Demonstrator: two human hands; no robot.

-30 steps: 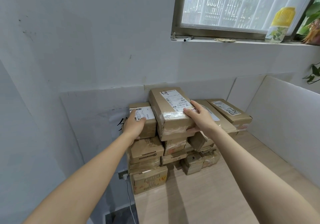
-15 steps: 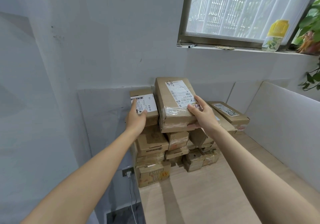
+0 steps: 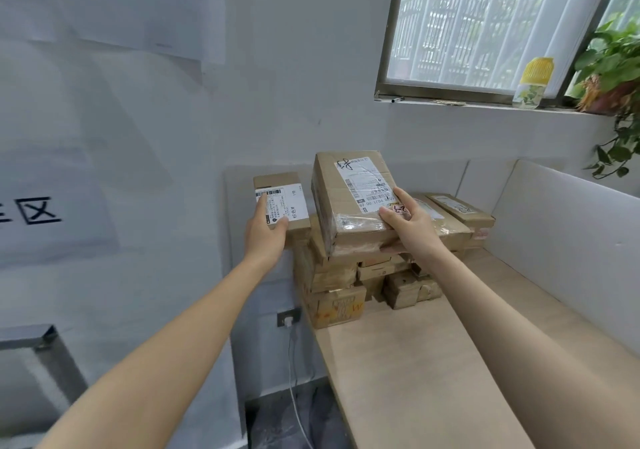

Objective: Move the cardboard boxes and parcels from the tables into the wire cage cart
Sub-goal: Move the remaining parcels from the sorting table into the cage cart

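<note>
- Left hand (image 3: 265,237): wrapped round the near end of a small labelled box (image 3: 292,202); gripping it, held up at the far left of the pile.
- Right hand (image 3: 410,230): clamped on the near right corner of a larger taped box (image 3: 349,202), digits above and below; gripping it, tilted, just over the pile.
- Both held boxes were over the left end of the table (image 3: 415,362); I judged this the pick-up step, two parcels taken at once.
- Pile of boxes (image 3: 332,275): several brown cartons stacked against the far wall; two long flat boxes (image 3: 457,207) lay on top to the right, beyond my right hand; all left to move.
- Wire cage cart: not in view; I could not tell what it held; a grey metal frame (image 3: 41,341) showed at the near left, identity uncertain.
- Progress, as I read it: far from done; two parcels in hand, none seen delivered, the pile awaiting further trips.
- Other items: yellow-capped bottle (image 3: 533,83) and potted plant (image 3: 613,64) on the window sill; wall socket (image 3: 288,318) with a white cable, left of the table.
</note>
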